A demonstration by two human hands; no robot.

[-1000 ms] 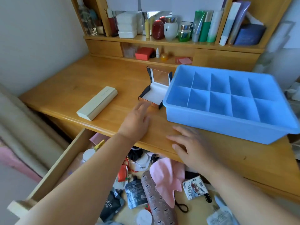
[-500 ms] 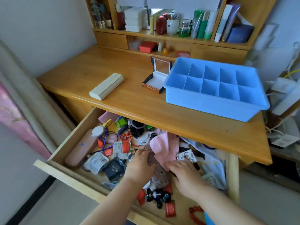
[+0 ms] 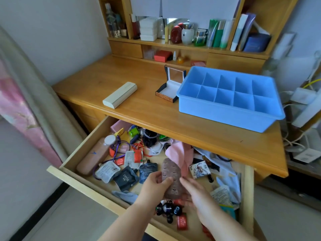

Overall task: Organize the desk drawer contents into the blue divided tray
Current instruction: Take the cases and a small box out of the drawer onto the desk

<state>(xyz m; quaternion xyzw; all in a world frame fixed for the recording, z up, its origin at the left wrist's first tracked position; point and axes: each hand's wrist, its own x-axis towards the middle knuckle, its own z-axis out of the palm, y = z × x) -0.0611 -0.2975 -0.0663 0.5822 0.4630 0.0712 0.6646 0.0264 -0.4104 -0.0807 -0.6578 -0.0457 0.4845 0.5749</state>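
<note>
A honey-coloured wooden desk (image 3: 156, 108) fills the middle of the view, set into a corner against a pale wall, with a hutch of shelves (image 3: 187, 44) at 12 o'clock holding bottles, jars, white boxes and a few books. A pink patterned fabric (image 3: 19, 108) hangs at 9 o'clock, and white cables and adapters (image 3: 302, 119) crowd the floor side at 3 o'clock.

On the desktop at 2 o'clock sits the blue divided tray (image 3: 225, 115), its ten compartments bare. Just beside its left end stands an open jewellery box (image 3: 169, 89) with a white lining, and at 11 o'clock a cream oblong case (image 3: 119, 94) lies well apart from both.

The desk drawer (image 3: 83, 181) is pulled out below the desktop edge and is heaped with clutter: a brown case (image 3: 93, 159) along its left wall, dark sachets (image 3: 125, 178), a pink cloth (image 3: 180, 155), red charms and papers.

At 6 o'clock both hands meet over the drawer on a brown patterned pouch (image 3: 171, 173). The left hand (image 3: 154, 186) grips its left edge, thumb curled across the front. The right hand (image 3: 196, 192) has its fingers stretched fairly straight against the pouch's right side; whether the thumb pinches behind it is hard to make out. A black beaded trinket (image 3: 167, 210) lies just below the hands.
</note>
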